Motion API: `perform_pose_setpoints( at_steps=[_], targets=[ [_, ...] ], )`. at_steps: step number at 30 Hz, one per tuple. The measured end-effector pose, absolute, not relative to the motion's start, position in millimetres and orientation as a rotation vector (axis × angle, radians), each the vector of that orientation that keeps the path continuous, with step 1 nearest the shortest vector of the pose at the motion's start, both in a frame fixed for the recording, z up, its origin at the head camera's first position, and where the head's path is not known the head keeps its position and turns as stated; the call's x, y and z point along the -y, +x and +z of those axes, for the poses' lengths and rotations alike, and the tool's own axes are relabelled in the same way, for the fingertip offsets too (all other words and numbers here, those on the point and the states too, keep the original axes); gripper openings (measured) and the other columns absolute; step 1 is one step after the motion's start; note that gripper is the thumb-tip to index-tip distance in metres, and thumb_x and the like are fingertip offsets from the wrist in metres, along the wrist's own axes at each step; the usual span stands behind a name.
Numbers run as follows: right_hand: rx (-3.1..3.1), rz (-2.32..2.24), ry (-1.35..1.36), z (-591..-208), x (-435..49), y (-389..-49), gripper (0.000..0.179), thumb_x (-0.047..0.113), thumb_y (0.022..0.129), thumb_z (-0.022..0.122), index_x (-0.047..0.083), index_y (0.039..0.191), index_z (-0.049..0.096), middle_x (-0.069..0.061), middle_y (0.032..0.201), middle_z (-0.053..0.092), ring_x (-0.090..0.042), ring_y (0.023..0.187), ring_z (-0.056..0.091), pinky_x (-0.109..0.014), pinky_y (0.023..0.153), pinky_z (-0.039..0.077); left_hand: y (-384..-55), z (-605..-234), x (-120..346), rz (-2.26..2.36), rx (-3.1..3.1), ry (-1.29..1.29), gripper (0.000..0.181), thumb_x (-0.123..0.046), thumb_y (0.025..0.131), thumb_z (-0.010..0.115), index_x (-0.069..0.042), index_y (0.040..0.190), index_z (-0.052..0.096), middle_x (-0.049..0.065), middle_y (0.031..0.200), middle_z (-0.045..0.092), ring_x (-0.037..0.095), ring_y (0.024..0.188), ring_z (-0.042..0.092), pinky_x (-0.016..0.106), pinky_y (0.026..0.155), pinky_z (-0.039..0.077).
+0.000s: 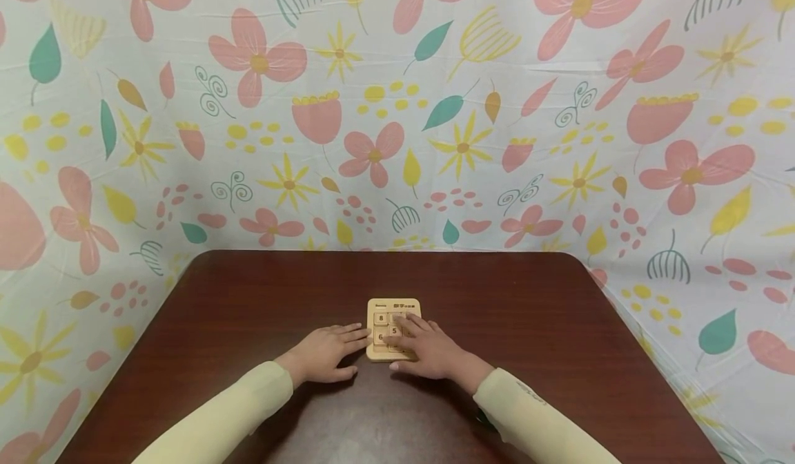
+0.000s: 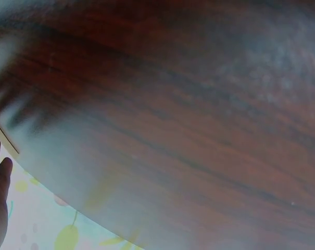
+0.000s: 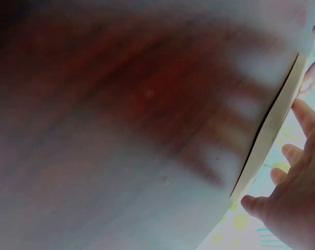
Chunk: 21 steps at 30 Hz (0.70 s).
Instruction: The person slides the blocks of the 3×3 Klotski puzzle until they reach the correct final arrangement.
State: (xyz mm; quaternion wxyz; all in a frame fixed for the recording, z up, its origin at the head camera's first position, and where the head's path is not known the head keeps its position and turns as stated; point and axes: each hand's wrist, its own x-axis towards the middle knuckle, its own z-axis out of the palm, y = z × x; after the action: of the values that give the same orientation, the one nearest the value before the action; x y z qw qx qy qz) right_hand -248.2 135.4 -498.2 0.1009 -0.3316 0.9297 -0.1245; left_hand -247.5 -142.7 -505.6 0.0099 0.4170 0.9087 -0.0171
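A pale wooden number-slide puzzle (image 1: 390, 305) lies flat on the dark table in the head view. Tiles marked 8 (image 1: 381, 318), 6 (image 1: 381, 337) and 5 (image 1: 394, 331) show; the right-hand tiles are covered by fingers. My left hand (image 1: 326, 353) lies to its left, fingers extended with the tips at the puzzle's left edge. Spread over the puzzle's right side, my right hand (image 1: 428, 350) has its fingertips on the tiles and its thumb near the lower edge. In the right wrist view the puzzle's side (image 3: 271, 130) appears as a thin pale strip beside the fingers (image 3: 305, 117).
The reddish-brown table (image 1: 279, 284) has rounded far corners and a glossy top. Behind it and along both sides hangs a white cloth (image 1: 497, 56) printed with pink flowers and leaves. Pale sleeves (image 1: 230, 409) cover both forearms.
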Motion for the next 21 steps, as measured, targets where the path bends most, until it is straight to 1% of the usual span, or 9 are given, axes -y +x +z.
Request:
perform_pose_setpoints(
  at_steps=[7, 14, 21],
  targets=[
    [-2.739, -0.364, -1.012, -500.4, -137.9, -245.5, 0.059, 0.059, 0.098, 0.057, 0.033, 0.150, 0.054, -0.008, 0.169, 0.032, -0.040, 0.158, 0.026, -0.071, 0.117, 0.032, -247.5, -504.5, 142.9, -0.048, -2.841, 1.305, 0.061, -0.044, 0.099, 0.056, -0.021, 0.155, 0.048, -0.002, 0.161, 0.047, 0.021, 0.149, 0.047, 0.042, 0.116, 0.047],
    [-2.731, -0.354, -1.033, -500.3, -139.6, -241.7, 0.058, 0.059, 0.098, 0.056, 0.033, 0.149, 0.054, -0.009, 0.169, 0.032, -0.040, 0.158, 0.026, -0.071, 0.116, 0.033, -246.1, -502.9, 143.8, -0.034, -2.845, 1.329, 0.060, -0.042, 0.098, 0.058, -0.018, 0.153, 0.051, 0.001, 0.159, 0.050, 0.024, 0.147, 0.049, 0.044, 0.114, 0.048],
    [-2.723, -0.370, -1.032, -500.3, -142.0, -238.7, 0.058, 0.059, 0.098, 0.056, 0.033, 0.150, 0.054, -0.007, 0.170, 0.031, -0.038, 0.158, 0.026, -0.071, 0.116, 0.033, -246.1, -503.5, 142.7, -0.033, -2.848, 1.323, 0.060, -0.042, 0.099, 0.057, -0.018, 0.153, 0.051, 0.000, 0.159, 0.051, 0.024, 0.147, 0.050, 0.043, 0.114, 0.048]
  ],
)
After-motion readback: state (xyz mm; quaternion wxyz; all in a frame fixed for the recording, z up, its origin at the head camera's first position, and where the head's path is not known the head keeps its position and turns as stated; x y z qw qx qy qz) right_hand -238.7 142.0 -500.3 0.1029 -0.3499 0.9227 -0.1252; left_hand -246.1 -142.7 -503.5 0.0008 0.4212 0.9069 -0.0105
